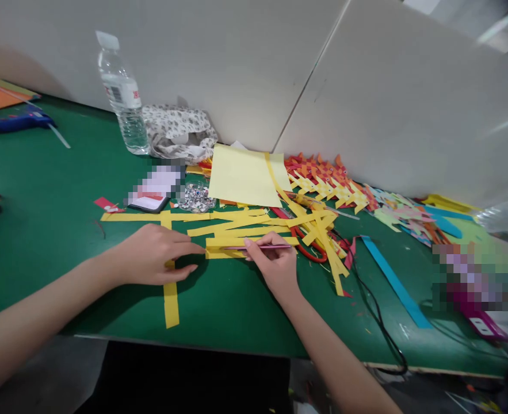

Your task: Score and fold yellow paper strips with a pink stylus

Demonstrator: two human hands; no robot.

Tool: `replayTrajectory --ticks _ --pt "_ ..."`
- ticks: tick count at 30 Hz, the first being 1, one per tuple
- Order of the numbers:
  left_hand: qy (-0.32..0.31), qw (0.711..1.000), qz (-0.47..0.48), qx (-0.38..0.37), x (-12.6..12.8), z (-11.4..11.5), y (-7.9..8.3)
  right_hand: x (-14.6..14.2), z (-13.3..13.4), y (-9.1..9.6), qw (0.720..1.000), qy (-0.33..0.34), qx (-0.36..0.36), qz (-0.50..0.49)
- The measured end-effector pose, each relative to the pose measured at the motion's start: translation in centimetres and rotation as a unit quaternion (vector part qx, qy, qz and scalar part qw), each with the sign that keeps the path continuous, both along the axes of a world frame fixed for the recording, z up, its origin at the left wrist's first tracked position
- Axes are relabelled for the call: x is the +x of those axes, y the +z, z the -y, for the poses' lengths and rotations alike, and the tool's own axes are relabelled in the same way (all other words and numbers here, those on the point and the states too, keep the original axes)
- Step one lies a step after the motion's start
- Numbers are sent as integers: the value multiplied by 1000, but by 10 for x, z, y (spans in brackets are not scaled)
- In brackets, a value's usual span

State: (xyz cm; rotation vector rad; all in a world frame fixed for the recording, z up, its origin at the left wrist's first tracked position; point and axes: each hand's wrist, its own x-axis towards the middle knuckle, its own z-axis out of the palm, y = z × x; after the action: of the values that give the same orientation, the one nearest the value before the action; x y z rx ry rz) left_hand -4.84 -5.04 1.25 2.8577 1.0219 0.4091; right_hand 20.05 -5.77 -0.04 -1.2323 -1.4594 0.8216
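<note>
I read the clock from the yellow paper band (pixel 217 249) being worked, taking 12 as straight towards the pale wall panel (pixel 219 75). On the broad green tabletop (pixel 68 184), supplies sit mostly towards the back, probably to give both forearms room. The upright clear plastic water bottle (pixel 122 100) stands at 11, I'd guess where elbows won't knock it. The 2 hands are apart, with the band between them. At 9, the left hand (pixel 161 253) has thumb and fingers parted, its index fingertip at the band's left end, I judge to stop it sliding. At 4, the right hand (pixel 278 267) pinches a slim purplish stick (pixel 277 247) between thumb and fingers, laid along the band, which suits careful control. From my remote seat, blur leaves me unsure whether that stick is a pen or a tool.

As for materials, the flat pale-yellow paper sheet (pixel 240 178) at 12 looks smooth and square-cornered. At 2, yellow-and-white woven paper pieces (pixel 329 188) show a chequered surface and jagged, pointed edges. The straight blue paper strip (pixel 394 282) lies at 3, slanting towards the near edge. Loose yellow paper strips (pixel 236 221) cross in a flat tangle just beyond the band. Smallest are the glossy black-and-white round bits (pixel 195 199), heaped at 11.
</note>
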Motion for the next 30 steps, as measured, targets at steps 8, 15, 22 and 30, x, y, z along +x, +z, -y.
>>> replayTrajectory --ticks 8,15,22,30 --pt "-33 997 -35 58 0 -1 -13 -3 2 3 997 50 -26 -52" --pt "-39 993 -51 96 -1 2 -16 -5 -1 2 992 71 -90 -45" --pt "-46 992 -46 110 0 2 -18 -5 -1 1 992 79 -94 -41" --pt "-43 994 -35 91 0 3 -15 -4 0 1 990 93 -97 -42"
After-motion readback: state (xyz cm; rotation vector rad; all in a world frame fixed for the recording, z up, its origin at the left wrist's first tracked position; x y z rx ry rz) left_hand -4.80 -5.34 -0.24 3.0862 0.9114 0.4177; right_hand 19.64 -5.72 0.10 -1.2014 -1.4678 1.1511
